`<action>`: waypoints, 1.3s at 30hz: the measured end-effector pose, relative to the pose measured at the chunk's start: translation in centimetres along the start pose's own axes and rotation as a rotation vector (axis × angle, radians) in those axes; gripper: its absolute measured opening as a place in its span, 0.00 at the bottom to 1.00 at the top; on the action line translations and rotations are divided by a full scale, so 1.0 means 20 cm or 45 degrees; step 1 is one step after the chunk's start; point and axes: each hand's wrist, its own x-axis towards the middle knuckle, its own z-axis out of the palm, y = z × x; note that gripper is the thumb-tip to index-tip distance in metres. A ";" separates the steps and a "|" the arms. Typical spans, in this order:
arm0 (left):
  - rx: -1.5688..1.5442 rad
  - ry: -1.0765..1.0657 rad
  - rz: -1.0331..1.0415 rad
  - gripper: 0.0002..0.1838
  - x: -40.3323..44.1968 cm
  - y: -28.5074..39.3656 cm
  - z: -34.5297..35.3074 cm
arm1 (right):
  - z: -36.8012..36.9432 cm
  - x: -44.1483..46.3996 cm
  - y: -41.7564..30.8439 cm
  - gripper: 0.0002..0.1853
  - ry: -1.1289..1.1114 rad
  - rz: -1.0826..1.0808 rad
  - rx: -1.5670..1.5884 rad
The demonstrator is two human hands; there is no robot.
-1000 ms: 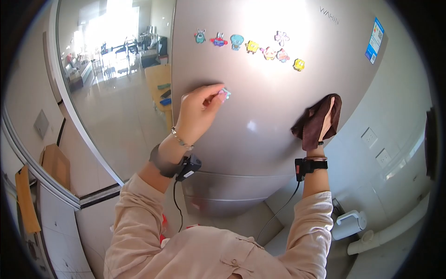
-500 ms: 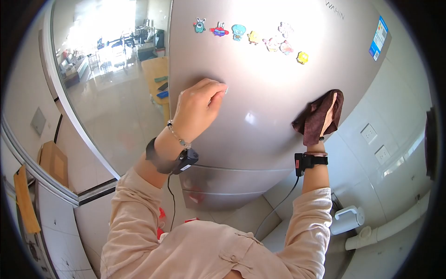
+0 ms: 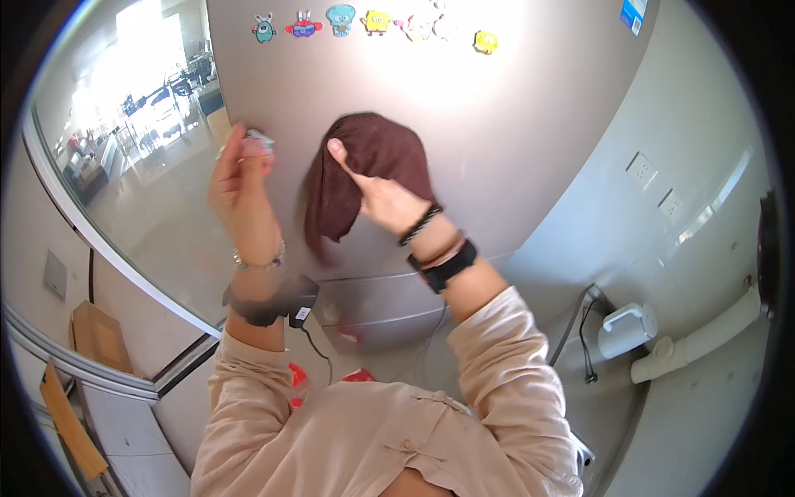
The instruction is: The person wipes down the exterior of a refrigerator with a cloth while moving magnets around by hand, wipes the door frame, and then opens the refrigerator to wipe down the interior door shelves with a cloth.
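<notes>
My left hand (image 3: 244, 186) is raised by the left edge of the refrigerator door (image 3: 489, 149), its fingers pinched on a small pink and teal fridge magnet (image 3: 262, 144), slightly blurred. With my right hand (image 3: 389, 203) I press a dark brown cloth (image 3: 377, 149) to the middle of the door; the thumb lies on top and the other fingers are partly hidden. Above the cloth, a row of cartoon magnets is stuck on the door, among them a teal one (image 3: 340, 21), a yellow square one (image 3: 377, 22) and a yellow round one (image 3: 485, 42).
A glass sliding door (image 3: 124, 199) stands to the left, with a cardboard box (image 3: 99, 338) beyond its frame. On the right are wall sockets (image 3: 641, 168), a white kettle (image 3: 627, 331) and a white pipe (image 3: 696, 340). Cables hang from my wrist devices.
My right hand has swept the cloth leftward from the door's right edge to its middle. My left hand has turned, showing the magnet. The view has shifted down and right.
</notes>
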 end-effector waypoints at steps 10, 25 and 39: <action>-0.289 0.321 -0.264 0.14 0.05 -0.15 -0.38 | 0.03 0.11 -0.07 0.21 0.695 0.354 -0.286; 0.101 0.314 -0.047 0.13 -0.01 -0.18 -0.74 | 0.74 -0.14 0.39 0.23 0.798 0.777 -0.528; 0.218 0.134 -0.053 0.11 -0.06 -0.24 -0.50 | -0.14 -0.20 0.69 0.28 1.162 0.230 0.522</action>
